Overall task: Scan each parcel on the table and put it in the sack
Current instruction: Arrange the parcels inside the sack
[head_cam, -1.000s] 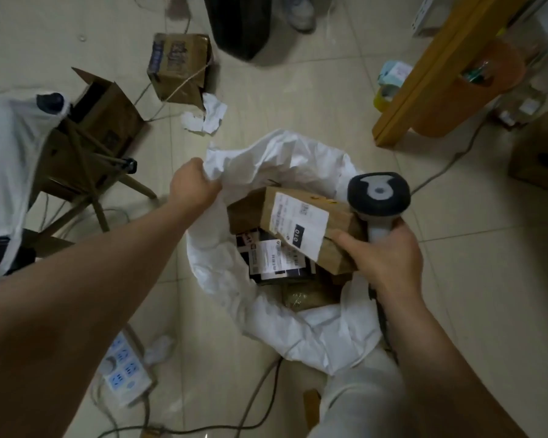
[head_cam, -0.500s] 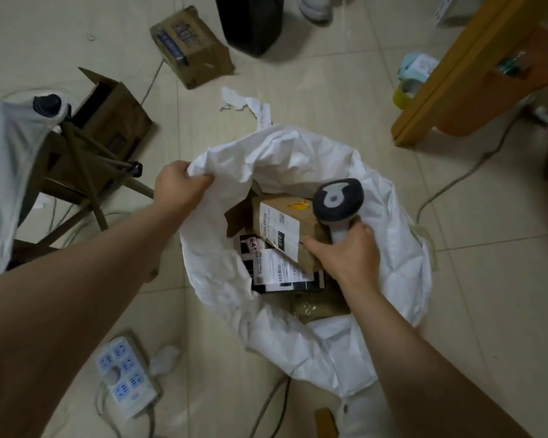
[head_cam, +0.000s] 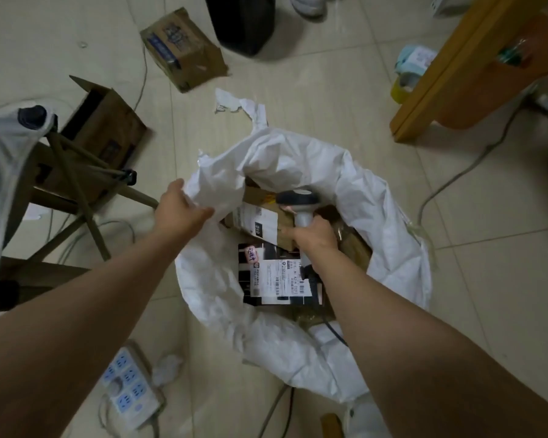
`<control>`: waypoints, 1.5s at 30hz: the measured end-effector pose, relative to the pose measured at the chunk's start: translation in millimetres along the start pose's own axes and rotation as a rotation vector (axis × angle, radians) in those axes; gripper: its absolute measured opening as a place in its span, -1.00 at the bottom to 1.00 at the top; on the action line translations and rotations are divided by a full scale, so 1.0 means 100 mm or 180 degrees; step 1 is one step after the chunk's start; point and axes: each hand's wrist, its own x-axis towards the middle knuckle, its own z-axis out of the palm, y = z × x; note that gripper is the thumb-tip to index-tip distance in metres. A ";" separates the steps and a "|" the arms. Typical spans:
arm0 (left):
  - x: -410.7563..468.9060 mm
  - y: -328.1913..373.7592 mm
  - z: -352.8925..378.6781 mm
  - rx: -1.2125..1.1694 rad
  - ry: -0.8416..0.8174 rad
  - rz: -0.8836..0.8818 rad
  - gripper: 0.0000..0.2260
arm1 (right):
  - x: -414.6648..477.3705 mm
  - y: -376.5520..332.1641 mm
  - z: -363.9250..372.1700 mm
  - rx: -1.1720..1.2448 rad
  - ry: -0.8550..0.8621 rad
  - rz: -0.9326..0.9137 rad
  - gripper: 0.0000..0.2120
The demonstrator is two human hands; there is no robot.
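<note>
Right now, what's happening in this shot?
A person is loading a white sack that stands on the floor. The left hand grips the sack's rim and holds the mouth open. The right hand, gripping a barcode scanner, is down inside the mouth against a brown parcel. That parcel lies in the sack next to a black parcel.

A brown parcel [head_cam: 257, 221], white label up, lies tilted in the open white sack [head_cam: 381, 222] next to a black parcel [head_cam: 276, 279]
</note>
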 end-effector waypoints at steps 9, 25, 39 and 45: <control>-0.37 0.17 0.17 0.0710 0.0384 0.0007 -0.13 | -0.59 0.18 -0.53 0.0911 0.0246 0.0167 -0.79; -3.42 2.00 0.76 0.0999 -0.0987 0.2997 -0.38 | -3.57 0.98 -2.44 0.1822 0.2293 -0.0220 -0.87; -6.99 2.90 0.40 -0.0477 -0.2066 0.5278 -0.45 | -6.73 1.83 -3.29 0.3281 0.4689 -0.1051 -0.84; -7.90 2.85 0.51 -0.0374 -0.2633 0.5409 -0.41 | -7.25 2.34 -3.35 0.4128 0.5430 -0.1374 -0.86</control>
